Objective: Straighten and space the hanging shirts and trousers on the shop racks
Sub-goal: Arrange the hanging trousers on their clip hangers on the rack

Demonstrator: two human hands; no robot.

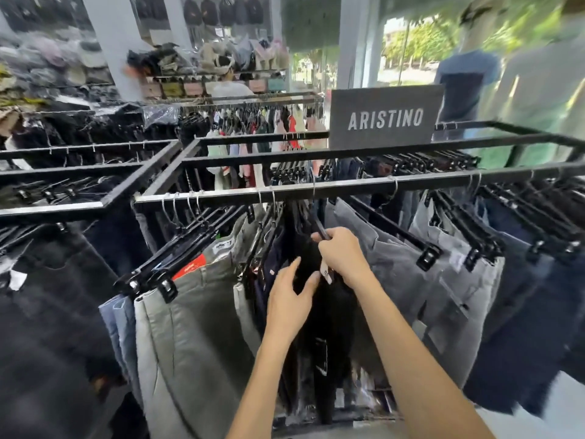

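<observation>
Trousers hang on black clip hangers from a black metal rack rail (221,193) in front of me. At the centre hangs a pair of black trousers (332,312). My right hand (343,253) grips its black hanger and waistband, by a small white tag. My left hand (289,301) lies against the left side of the black trousers, fingers spread and curled onto the cloth. Olive-grey trousers (190,327) hang to the left, grey trousers (408,280) to the right, dark blue jeans (531,296) farther right.
A grey "ARISTINO" sign (384,117) stands on the rack's back rail. Dark trousers (47,296) fill the neighbouring rack at left. More racks with shirts (253,128) stand behind. A mannequin in a blue shirt (465,80) is by the glass front at right.
</observation>
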